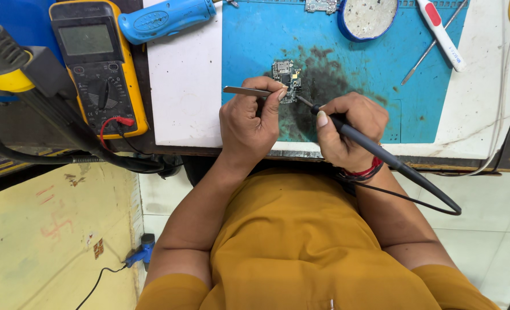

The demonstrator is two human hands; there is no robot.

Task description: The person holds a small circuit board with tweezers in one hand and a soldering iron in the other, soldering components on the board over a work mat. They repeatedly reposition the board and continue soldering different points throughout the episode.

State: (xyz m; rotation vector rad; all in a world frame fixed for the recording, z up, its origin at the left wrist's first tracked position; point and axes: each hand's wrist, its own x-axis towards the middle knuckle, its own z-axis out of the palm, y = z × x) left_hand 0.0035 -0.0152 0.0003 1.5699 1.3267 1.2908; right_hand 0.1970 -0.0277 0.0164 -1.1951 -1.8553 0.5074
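Note:
A small circuit board lies on the stained blue work mat. My left hand grips metal tweezers, whose tips rest at the board's lower edge. My right hand holds a black soldering iron like a pen, its thin tip touching the board's lower right corner. The iron's cable loops away past my wrist to the right. Both hands rest on the mat's near edge.
A yellow multimeter with a red lead sits at left, beside a blue handled tool. A round blue tin, a white-and-red tool and a thin metal probe lie at the mat's far edge. Black hose crosses left.

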